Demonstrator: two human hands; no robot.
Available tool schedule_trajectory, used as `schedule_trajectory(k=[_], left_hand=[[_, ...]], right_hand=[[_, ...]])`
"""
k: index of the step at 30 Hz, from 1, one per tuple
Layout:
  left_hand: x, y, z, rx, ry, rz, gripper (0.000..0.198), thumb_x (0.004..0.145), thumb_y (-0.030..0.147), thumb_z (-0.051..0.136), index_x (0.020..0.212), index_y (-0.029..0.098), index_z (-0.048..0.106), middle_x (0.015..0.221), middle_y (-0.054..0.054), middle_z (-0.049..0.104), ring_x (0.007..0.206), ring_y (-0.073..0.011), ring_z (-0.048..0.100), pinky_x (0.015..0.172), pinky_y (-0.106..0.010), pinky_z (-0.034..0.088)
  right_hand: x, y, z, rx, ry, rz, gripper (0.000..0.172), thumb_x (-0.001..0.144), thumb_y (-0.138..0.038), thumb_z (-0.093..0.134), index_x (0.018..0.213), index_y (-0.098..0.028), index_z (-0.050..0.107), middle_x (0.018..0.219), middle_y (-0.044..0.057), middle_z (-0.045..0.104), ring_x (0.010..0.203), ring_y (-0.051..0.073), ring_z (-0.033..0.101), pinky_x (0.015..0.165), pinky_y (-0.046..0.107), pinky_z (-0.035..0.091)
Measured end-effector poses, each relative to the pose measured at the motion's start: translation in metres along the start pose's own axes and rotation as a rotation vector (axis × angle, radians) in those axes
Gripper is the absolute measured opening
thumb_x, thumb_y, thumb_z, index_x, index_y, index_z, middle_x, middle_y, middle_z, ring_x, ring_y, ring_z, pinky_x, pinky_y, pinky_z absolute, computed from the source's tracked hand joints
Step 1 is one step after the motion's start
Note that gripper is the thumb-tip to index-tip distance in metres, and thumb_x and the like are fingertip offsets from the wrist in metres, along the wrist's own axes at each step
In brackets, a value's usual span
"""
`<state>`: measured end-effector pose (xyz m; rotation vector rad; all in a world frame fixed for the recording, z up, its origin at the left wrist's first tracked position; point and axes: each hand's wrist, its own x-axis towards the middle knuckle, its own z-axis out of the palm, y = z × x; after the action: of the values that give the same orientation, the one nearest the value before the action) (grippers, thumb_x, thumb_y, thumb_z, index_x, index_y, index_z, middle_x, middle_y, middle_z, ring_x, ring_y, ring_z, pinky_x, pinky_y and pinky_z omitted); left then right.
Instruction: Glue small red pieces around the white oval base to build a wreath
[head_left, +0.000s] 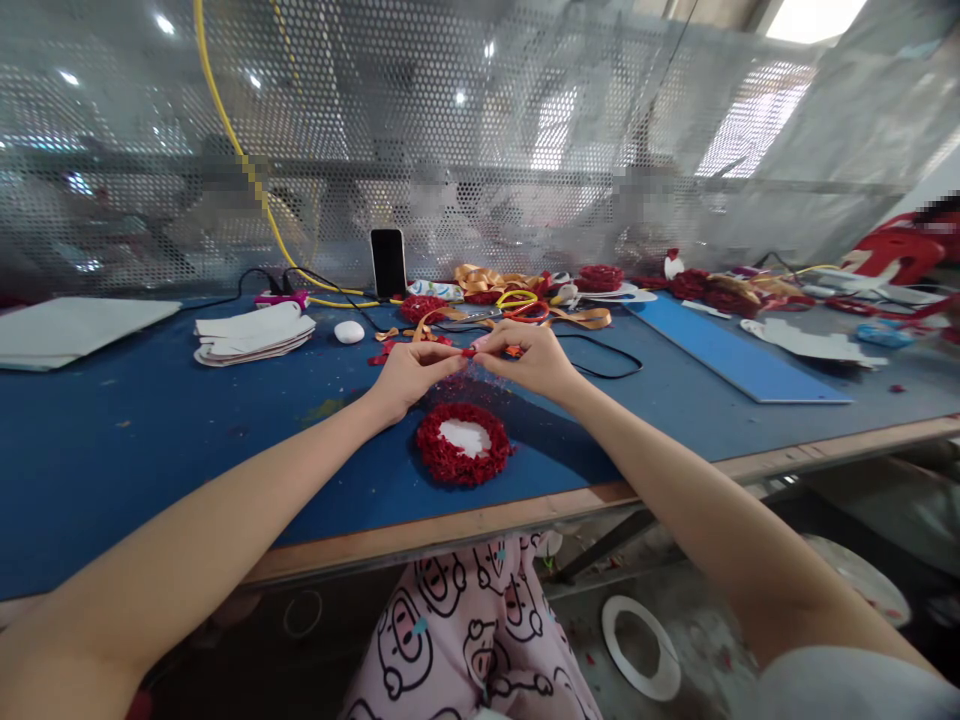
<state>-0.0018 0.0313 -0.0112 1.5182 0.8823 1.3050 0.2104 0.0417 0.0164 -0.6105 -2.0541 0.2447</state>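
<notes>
Both hands meet over the blue table, fingertips almost touching. A small red piece point(469, 352) sits between them; its kind is too small to make out. My left hand point(412, 375) pinches it from the left, and my right hand point(529, 358) pinches it from the right. Just below the hands, nearer the table's front edge, lies a round wreath of dark red ruffled material point(435, 462) with a white centre. Behind the fingers are scissors with orange-red handles point(534, 312), partly covered, and a strip of gold ribbon point(592, 318).
A phone point(388, 262) leans upright against the perforated metal screen. White sheets point(255, 332) are stacked at left, beside a white rounded object point(349, 332). A long blue board point(735, 350) lies at right. Gold ribbon point(495, 280) and red ruffled pieces point(600, 277) clutter the back. A black cord point(634, 370) loops behind my right hand.
</notes>
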Motion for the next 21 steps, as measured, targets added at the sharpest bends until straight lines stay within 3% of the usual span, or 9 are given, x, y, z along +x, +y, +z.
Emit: schedule_trajectory(k=[15, 21], left_hand=[[0.0004, -0.001, -0.0005, 0.012, -0.048, 0.032, 0.038, 0.062, 0.046, 0.087, 0.086, 0.017, 0.08, 0.082, -0.006, 0.076, 0.073, -0.0163, 0.066, 0.076, -0.031, 0.052], [-0.0017, 0.0, -0.0004, 0.136, -0.061, 0.071, 0.032, 0.067, 0.042, 0.082, 0.084, 0.015, 0.078, 0.077, -0.005, 0.074, 0.068, -0.0157, 0.063, 0.07, -0.03, 0.05]], right_hand=[[-0.0006, 0.0015, 0.0015, 0.01, -0.047, -0.044, 0.006, 0.082, -0.021, 0.069, 0.078, -0.021, 0.073, 0.079, 0.003, 0.071, 0.082, 0.018, 0.066, 0.077, 0.033, 0.053], [-0.0012, 0.0031, 0.001, -0.01, -0.066, -0.072, 0.005, 0.081, -0.021, 0.07, 0.077, -0.021, 0.073, 0.079, 0.003, 0.071, 0.081, 0.018, 0.066, 0.082, 0.036, 0.053]])
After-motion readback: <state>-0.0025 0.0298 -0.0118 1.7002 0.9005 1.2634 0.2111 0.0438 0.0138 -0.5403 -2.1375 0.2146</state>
